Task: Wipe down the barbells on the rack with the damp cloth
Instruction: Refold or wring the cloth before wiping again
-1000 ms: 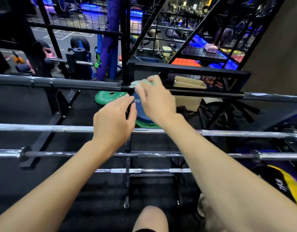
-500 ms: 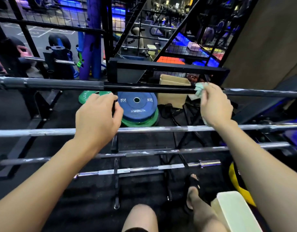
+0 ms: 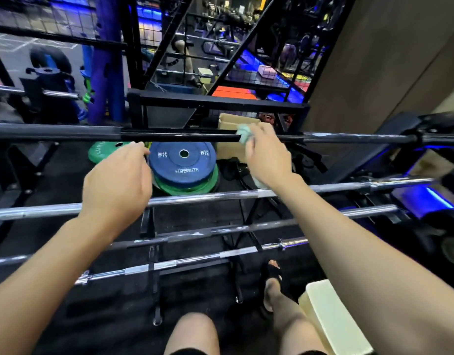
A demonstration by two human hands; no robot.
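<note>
The right hand [image 3: 268, 156] is holding a pale green cloth [image 3: 244, 135], and its fingers are curling around the cloth and pressing it onto the top barbell [image 3: 180, 137]. That barbell is black and is lying across the rack [image 3: 154, 252] from side to side, higher and farther away than the others. A bit of the cloth is also poking out under the wrist. The left hand [image 3: 117, 181] is reaching out just below the black bar, with its fingers bending forward and down; the fingertips are hidden behind the hand, so I cannot tell if they are holding anything or touching the bar. Closer to the person, a shiny silver barbell [image 3: 220, 196] is running under both wrists. Below it, a darker barbell [image 3: 215, 230] and another silver barbell [image 3: 195, 261] are lying on lower steps of the rack. On the floor behind the bars, a blue weight plate [image 3: 182, 162] is sitting on top of a green plate [image 3: 195, 187], and another green plate [image 3: 105, 151] is lying to the left of them. A brown box [image 3: 231, 149] is standing near the right hand. At the bottom, the person's bare knee [image 3: 192, 334] and a foot in a black sandal [image 3: 272, 275] are showing, with a pale yellow pad [image 3: 333, 321] beside the leg.
</note>
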